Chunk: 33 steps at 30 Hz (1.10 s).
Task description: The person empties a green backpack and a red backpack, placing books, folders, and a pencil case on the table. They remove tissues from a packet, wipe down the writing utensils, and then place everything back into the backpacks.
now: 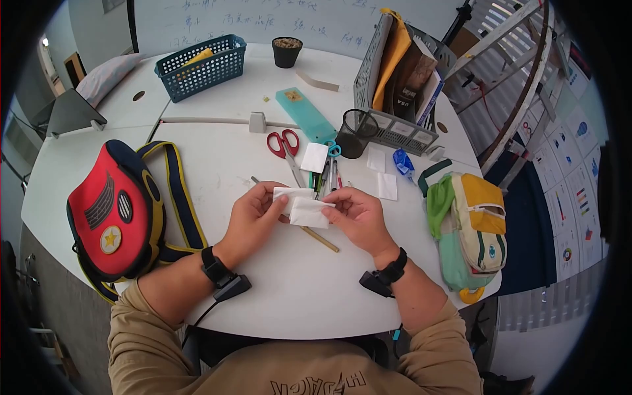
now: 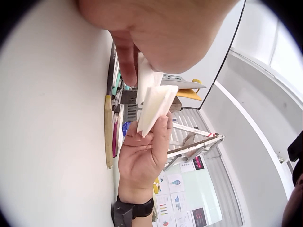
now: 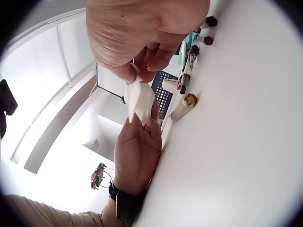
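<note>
My left hand (image 1: 255, 214) pinches a folded white tissue (image 1: 293, 192) between thumb and fingers. A second folded tissue (image 1: 309, 213) is pinched in my right hand (image 1: 360, 218), overlapping the first one. Both are held up above the white table, and the left wrist view shows the layered edges of the right hand's tissue (image 2: 157, 106). Just beyond the hands lie several pens (image 1: 322, 179) and red-handled scissors (image 1: 284, 145). Another folded tissue (image 1: 315, 158) rests by the teal-handled scissors (image 1: 334, 149). Beneath the hands lies a tan stick-like thing (image 1: 321, 239).
A red backpack (image 1: 112, 204) stands at left, a green and beige bag (image 1: 471, 230) at right. Farther back are a blue basket (image 1: 204, 71), a plant pot (image 1: 286, 54), a teal case (image 1: 305, 115), a mesh pen cup (image 1: 353, 138) and a grey file basket (image 1: 401, 126). White squares (image 1: 387, 186) lie right.
</note>
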Tool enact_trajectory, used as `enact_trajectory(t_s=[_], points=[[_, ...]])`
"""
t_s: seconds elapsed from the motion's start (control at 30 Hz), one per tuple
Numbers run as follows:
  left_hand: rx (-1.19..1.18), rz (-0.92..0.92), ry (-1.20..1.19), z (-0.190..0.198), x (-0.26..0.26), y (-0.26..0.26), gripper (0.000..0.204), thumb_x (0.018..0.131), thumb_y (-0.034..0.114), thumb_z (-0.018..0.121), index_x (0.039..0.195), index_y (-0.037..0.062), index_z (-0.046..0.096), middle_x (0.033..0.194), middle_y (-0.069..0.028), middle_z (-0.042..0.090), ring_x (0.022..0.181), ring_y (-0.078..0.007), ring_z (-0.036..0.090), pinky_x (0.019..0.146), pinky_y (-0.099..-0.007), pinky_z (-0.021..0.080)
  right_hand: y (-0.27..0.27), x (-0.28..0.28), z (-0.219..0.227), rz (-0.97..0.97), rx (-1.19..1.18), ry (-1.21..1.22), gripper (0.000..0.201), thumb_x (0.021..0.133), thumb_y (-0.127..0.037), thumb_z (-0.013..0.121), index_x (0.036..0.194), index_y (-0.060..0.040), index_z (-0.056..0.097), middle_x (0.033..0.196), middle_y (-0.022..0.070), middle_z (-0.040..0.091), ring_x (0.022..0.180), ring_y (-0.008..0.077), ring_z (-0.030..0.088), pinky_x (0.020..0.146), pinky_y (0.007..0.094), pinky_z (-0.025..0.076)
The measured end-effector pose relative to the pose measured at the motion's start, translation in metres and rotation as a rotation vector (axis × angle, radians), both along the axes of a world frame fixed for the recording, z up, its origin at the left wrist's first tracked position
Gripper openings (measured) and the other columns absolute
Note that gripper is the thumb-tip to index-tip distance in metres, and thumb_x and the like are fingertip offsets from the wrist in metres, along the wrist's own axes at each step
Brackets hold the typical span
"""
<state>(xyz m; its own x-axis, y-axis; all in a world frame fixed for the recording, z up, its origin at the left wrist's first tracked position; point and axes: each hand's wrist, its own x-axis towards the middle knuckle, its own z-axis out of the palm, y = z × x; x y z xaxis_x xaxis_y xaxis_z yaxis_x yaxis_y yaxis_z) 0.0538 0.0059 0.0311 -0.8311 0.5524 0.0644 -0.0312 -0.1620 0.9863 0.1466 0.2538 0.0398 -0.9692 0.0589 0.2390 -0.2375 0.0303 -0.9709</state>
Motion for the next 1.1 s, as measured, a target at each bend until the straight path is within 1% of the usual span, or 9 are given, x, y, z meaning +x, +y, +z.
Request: enact_trajectory(t_s=[0.1, 0.3, 0.53, 0.63, 0.77, 0.87, 0.97, 1.07, 1.1], points=[[0.017, -0.123, 0.035, -0.008, 0.001, -0.003, 0.028, 0.120, 0.016, 0.061, 0.140, -0.0034, 0.066, 0.126, -0.0081, 0.077, 0.114, -0.0153, 0.074, 0.096, -0.0331, 0.066, -0.001, -0.003, -0.006, 0.001, 0.036, 0.006, 0.020, 0.103, 0.002, 0.081, 0.123, 0.0034, 0.077, 0.117, 0.0062, 0.077, 0.100, 0.0112, 0.074, 0.090, 0.0257, 0.062], [0.035, -0.195, -0.061, 0.002, 0.004, -0.004, 0.034, 0.122, 0.017, 0.057, 0.146, -0.0050, 0.063, 0.135, -0.0105, 0.073, 0.121, -0.0170, 0.073, 0.106, -0.0367, 0.065, 0.001, -0.005, -0.006, -0.022, 0.106, 0.045, 0.026, 0.101, 0.004, 0.083, 0.126, 0.0034, 0.075, 0.117, 0.0061, 0.076, 0.102, 0.0116, 0.075, 0.090, 0.0264, 0.062], [-0.026, -0.223, 0.093, -0.004, 0.009, 0.000, 0.034, 0.121, 0.015, 0.058, 0.146, -0.0080, 0.060, 0.129, -0.0097, 0.074, 0.115, -0.0140, 0.074, 0.100, -0.0321, 0.066, -0.005, -0.003, 0.000, -0.008, -0.029, -0.046, 0.034, 0.102, 0.003, 0.083, 0.133, 0.0019, 0.070, 0.114, 0.0045, 0.074, 0.098, 0.0098, 0.072, 0.088, 0.0246, 0.060], [-0.016, -0.186, 0.042, -0.008, 0.007, 0.001, 0.031, 0.121, 0.016, 0.058, 0.143, -0.0064, 0.061, 0.127, -0.0098, 0.075, 0.114, -0.0141, 0.074, 0.097, -0.0320, 0.066, -0.002, -0.004, 0.001, -0.109, 0.041, -0.049, 0.028, 0.106, -0.003, 0.080, 0.132, 0.0011, 0.071, 0.113, 0.0047, 0.075, 0.095, 0.0084, 0.069, 0.084, 0.0240, 0.058], [-0.026, -0.134, 0.006, -0.003, 0.003, -0.002, 0.029, 0.122, 0.018, 0.057, 0.140, -0.0036, 0.062, 0.127, -0.0101, 0.075, 0.113, -0.0150, 0.074, 0.095, -0.0324, 0.066, 0.009, -0.015, -0.009, -0.291, 0.219, 0.101, 0.027, 0.110, -0.013, 0.077, 0.132, 0.0011, 0.071, 0.114, 0.0035, 0.076, 0.089, 0.0063, 0.065, 0.080, 0.0243, 0.056], [-0.039, -0.108, 0.025, -0.002, 0.003, -0.003, 0.028, 0.122, 0.019, 0.056, 0.139, -0.0023, 0.062, 0.125, -0.0094, 0.075, 0.108, -0.0141, 0.074, 0.092, -0.0314, 0.066, 0.012, -0.012, 0.004, -0.326, 0.326, -0.004, 0.030, 0.108, -0.012, 0.078, 0.134, -0.0005, 0.070, 0.122, 0.0077, 0.076, 0.099, 0.0148, 0.069, 0.089, 0.0286, 0.057], [-0.065, -0.086, 0.048, -0.001, 0.004, -0.003, 0.027, 0.122, 0.020, 0.057, 0.139, -0.0011, 0.062, 0.122, -0.0082, 0.074, 0.104, -0.0125, 0.073, 0.090, -0.0301, 0.065, 0.013, -0.016, 0.011, -0.329, 0.710, 0.173, 0.035, 0.108, -0.017, 0.077, 0.141, -0.0063, 0.070, 0.140, 0.0147, 0.071, 0.128, 0.0286, 0.064, 0.111, 0.0394, 0.051], [-0.070, -0.071, 0.052, 0.003, 0.006, -0.003, 0.026, 0.122, 0.020, 0.057, 0.138, 0.0000, 0.063, 0.120, -0.0072, 0.074, 0.102, -0.0110, 0.072, 0.086, -0.0288, 0.063, 0.011, -0.023, 0.009, -0.320, 0.951, 0.178, 0.040, 0.110, -0.025, 0.073, 0.148, -0.0128, 0.069, 0.155, 0.0185, 0.061, 0.151, 0.0379, 0.045, 0.127, 0.0498, 0.035], [-0.067, -0.068, 0.052, 0.005, 0.006, -0.003, 0.026, 0.122, 0.020, 0.057, 0.138, 0.0004, 0.063, 0.119, -0.0069, 0.074, 0.102, -0.0106, 0.072, 0.085, -0.0284, 0.063, 0.013, -0.026, 0.006, -0.283, 0.934, 0.120, 0.042, 0.113, -0.033, 0.070, 0.151, -0.0164, 0.070, 0.158, 0.0169, 0.058, 0.153, 0.0378, 0.041, 0.128, 0.0528, 0.029]])
